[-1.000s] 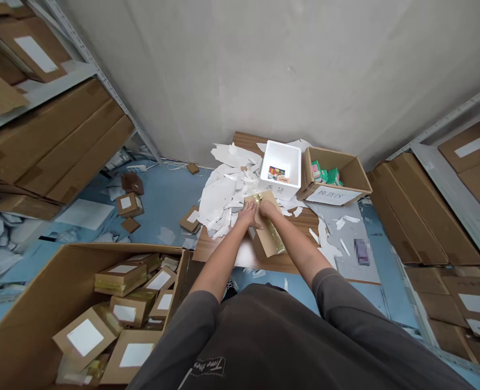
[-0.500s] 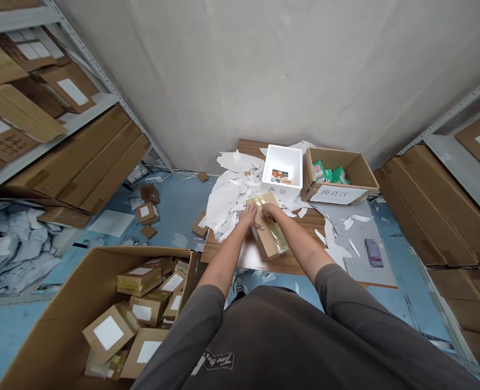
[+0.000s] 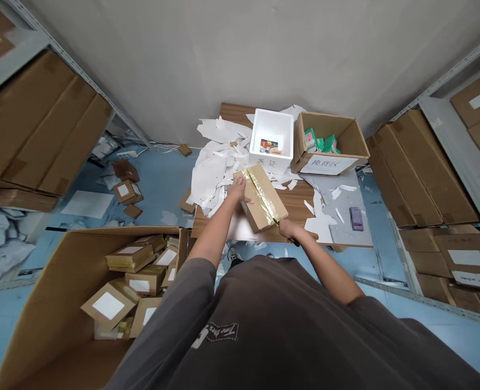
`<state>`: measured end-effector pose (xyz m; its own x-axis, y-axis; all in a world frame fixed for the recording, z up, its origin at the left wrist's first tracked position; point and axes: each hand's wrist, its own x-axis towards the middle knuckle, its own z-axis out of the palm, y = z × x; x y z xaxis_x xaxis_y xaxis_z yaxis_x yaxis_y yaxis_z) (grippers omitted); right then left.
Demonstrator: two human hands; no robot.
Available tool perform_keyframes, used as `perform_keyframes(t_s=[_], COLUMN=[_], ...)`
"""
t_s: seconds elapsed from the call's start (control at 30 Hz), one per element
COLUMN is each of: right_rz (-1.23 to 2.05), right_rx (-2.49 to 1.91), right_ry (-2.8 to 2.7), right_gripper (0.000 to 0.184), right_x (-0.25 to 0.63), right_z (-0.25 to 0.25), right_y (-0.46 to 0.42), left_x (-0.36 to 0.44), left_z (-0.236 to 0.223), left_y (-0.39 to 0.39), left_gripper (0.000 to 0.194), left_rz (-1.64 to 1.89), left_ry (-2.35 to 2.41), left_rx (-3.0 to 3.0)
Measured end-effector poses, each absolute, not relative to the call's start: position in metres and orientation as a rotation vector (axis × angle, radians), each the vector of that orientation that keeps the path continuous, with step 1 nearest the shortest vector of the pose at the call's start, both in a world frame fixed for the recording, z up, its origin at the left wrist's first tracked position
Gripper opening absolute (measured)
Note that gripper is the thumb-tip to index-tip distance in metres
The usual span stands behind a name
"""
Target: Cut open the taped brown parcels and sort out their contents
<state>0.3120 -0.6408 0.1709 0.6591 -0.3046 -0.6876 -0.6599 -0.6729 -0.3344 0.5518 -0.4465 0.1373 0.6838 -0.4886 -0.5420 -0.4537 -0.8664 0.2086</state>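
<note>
A brown cardboard box lies on the wooden table, with shiny clear tape along its top seam. A dark line runs down the tape. My left hand rests on the box's left side, fingers spread and thumb out over the top. At the near end of the seam, my right hand is closed around a dark utility knife. The knife's front end touches or nearly touches the tape; the exact contact is too small to tell.
Torn white foam-like sheets cover the table's left. Behind stand a white bin and an open carton with green packets. A phone lies to the right. A large carton of small parcels stands at lower left. Shelving flanks both sides.
My right hand has moved from the far end of the box's seam to its near end, and the knife now shows. My left hand stays on the box. The view has shifted.
</note>
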Motion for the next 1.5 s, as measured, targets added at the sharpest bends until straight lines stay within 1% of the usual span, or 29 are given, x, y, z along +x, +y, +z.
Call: perform_keyframes(t_s=[0.07, 0.13, 0.17, 0.23, 0.3, 0.37, 0.47, 0.57, 0.63, 0.67, 0.7, 0.77, 0.8, 0.83, 0.9, 0.93, 1.07, 1.13, 1.23, 1.4, 1.5], right_rz=[1.080, 1.171, 1.139, 0.945, 0.670, 0.483, 0.450, 0.426, 0.383, 0.362, 0.344, 0.330, 0.334, 0.342, 0.357, 0.358, 0.330, 0.305, 0.313, 0.398, 0.437], right_rx=[-2.257, -2.270, -2.286, -2.351, -2.448, -2.495, -2.422, -2.351, -2.309, -2.287, -2.266, -2.243, -2.243, -2.247, -2.259, -2.262, -2.232, -2.213, -2.214, -2.244, -2.265], right_ry=[0.716, 0.659, 0.641, 0.635, 0.674, 0.741, 0.773, 0.794, 0.840, 0.853, 0.853, 0.838, 0.822, 0.802, 0.763, 0.747, 0.715, 0.695, 0.685, 0.723, 0.725], right_gripper=[0.017, 0.015, 0.015, 0.021, 0.033, 0.048, 0.062, 0.064, 0.063, 0.062, 0.062, 0.064, 0.066, 0.069, 0.071, 0.070, 0.069, 0.067, 0.064, 0.069, 0.068], right_x=[0.307, 0.302, 0.297, 0.287, 0.283, 0.287, 0.307, 0.324, 0.331, 0.334, 0.338, 0.346, 0.350, 0.355, 0.363, 0.365, 0.369, 0.368, 0.368, 0.375, 0.384], right_z=[0.178, 0.184, 0.186, 0.188, 0.185, 0.178, 0.162, 0.145, 0.136, 0.132, 0.129, 0.125, 0.124, 0.123, 0.123, 0.123, 0.121, 0.120, 0.121, 0.126, 0.129], right_y=[-0.643, -0.650, -0.655, -0.669, -0.682, -0.690, -0.686, -0.675, -0.672, -0.672, -0.673, -0.678, -0.681, -0.683, -0.686, -0.687, -0.691, -0.693, -0.694, -0.686, -0.680], left_x=[0.553, 0.553, 0.552, 0.550, 0.545, 0.539, 0.526, 0.509, 0.495, 0.487, 0.479, 0.462, 0.453, 0.444, 0.429, 0.423, 0.417, 0.424, 0.437, 0.440, 0.428], left_z=[0.138, 0.140, 0.141, 0.144, 0.148, 0.152, 0.157, 0.164, 0.169, 0.172, 0.174, 0.176, 0.175, 0.174, 0.169, 0.166, 0.161, 0.161, 0.163, 0.164, 0.167], left_y=[-0.447, -0.447, -0.448, -0.448, -0.448, -0.446, -0.438, -0.428, -0.424, -0.424, -0.425, -0.433, -0.439, -0.447, -0.463, -0.470, -0.485, -0.485, -0.479, -0.478, -0.479], left_gripper=[0.153, 0.155, 0.156, 0.156, 0.155, 0.152, 0.148, 0.142, 0.134, 0.126, 0.116, 0.099, 0.096, 0.098, 0.101, 0.099, 0.071, 0.065, 0.070, 0.092, 0.095], left_rz=[-0.953, -0.957, -0.952, -0.936, -0.923, -0.929, -0.944, -0.926, -0.907, -0.883, -0.855, -0.844, -0.878, -0.934, -0.995, -0.981, -0.816, -0.779, -0.777, -0.780, -0.791], left_ry=[-0.792, -0.776, -0.767, -0.752, -0.738, -0.704, -0.605, -0.491, -0.418, -0.429, -0.511, -0.874, -1.097, -1.271, -1.411, -1.414, -1.403, -1.461, -1.553, -1.580, -1.495], left_rx=[2.838, 2.847, 2.849, 2.854, 2.866, 2.886, 2.938, 3.031, 3.089, 3.100, 3.088, 2.953, 2.833, 2.712, 2.613, 2.631, 2.750, 2.736, 2.673, 2.678, 2.742])
